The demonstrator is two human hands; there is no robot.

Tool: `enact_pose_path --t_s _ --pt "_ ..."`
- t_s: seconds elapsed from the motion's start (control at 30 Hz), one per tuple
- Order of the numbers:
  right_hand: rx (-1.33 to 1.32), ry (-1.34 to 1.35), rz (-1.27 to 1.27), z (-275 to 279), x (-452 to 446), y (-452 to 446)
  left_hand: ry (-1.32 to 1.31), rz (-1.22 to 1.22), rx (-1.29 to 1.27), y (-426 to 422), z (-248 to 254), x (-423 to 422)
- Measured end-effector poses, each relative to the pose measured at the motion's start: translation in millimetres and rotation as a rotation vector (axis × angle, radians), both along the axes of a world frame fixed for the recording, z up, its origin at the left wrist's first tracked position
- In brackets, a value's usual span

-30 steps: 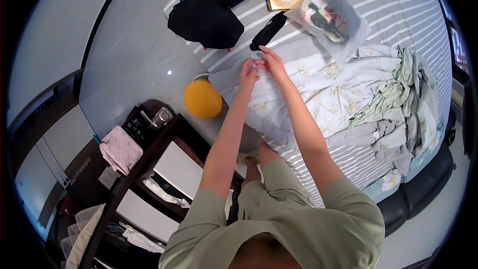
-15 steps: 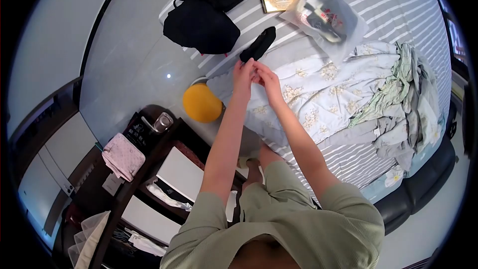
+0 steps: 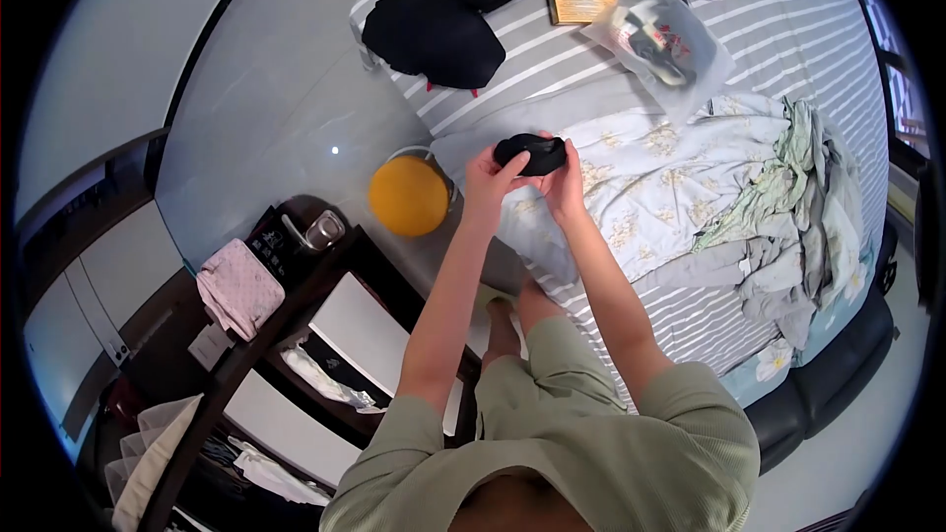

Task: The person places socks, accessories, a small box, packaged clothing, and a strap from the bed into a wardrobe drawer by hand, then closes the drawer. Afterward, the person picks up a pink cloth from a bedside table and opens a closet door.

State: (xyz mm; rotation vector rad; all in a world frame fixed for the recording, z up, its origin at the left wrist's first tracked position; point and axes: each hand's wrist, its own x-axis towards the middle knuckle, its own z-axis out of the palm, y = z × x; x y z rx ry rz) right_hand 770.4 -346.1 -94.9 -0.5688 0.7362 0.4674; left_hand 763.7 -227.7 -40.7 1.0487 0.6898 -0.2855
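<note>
A black sock [image 3: 532, 152], bunched into a short, thick bundle, is held between both hands above the near edge of the bed. My left hand [image 3: 496, 177] grips its left end, the thumb lying across the front. My right hand [image 3: 564, 187] is closed around the right end, with fingers partly hidden behind the dark fabric. Just beyond and to the right, a floral quilt [image 3: 631, 163] lies rumpled on the striped bed sheet [image 3: 547, 74].
Black garments [image 3: 434, 39], a yellow-covered box [image 3: 581, 4] and a translucent plastic bag [image 3: 665, 44] lie on the bed's far side. A yellow round stool [image 3: 408, 197] stands left of my hands. Lower left is a dark shelf unit with a pink folded cloth [image 3: 239, 288].
The sock, earlier stretched out away from my fingertips, is now bunched between my hands and closer to me. My hands have drawn back slightly and moved apart around it.
</note>
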Motion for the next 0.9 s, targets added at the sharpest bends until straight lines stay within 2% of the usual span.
enact_pose_path --t_s 0.07,0.13,0.3,0.43,0.57,0.9 --pt "0.003 -0.048 0.018 -8.1 -10.3 3.0 0.013 0.016 -0.002 11.4 11.6 -11.5" --pt "-0.120 -0.087 0.000 2.6 -13.9 10.5 0.025 0.014 0.078 26.7 17.0 -23.9" --pt "-0.206 -0.072 -0.016 28.2 -23.0 32.0 0.004 0.190 0.172 69.9 17.3 -56.4" --pt "-0.215 -0.189 0.084 29.7 -39.7 41.7 0.042 0.226 0.216 96.8 24.4 -81.1" --pt "-0.228 -0.258 0.153 37.8 -57.9 59.3 0.001 0.389 0.240 113.8 30.4 -103.2" --pt "-0.235 -0.316 0.336 49.4 -125.7 109.4 0.031 0.575 0.358 159.2 36.1 -193.2"
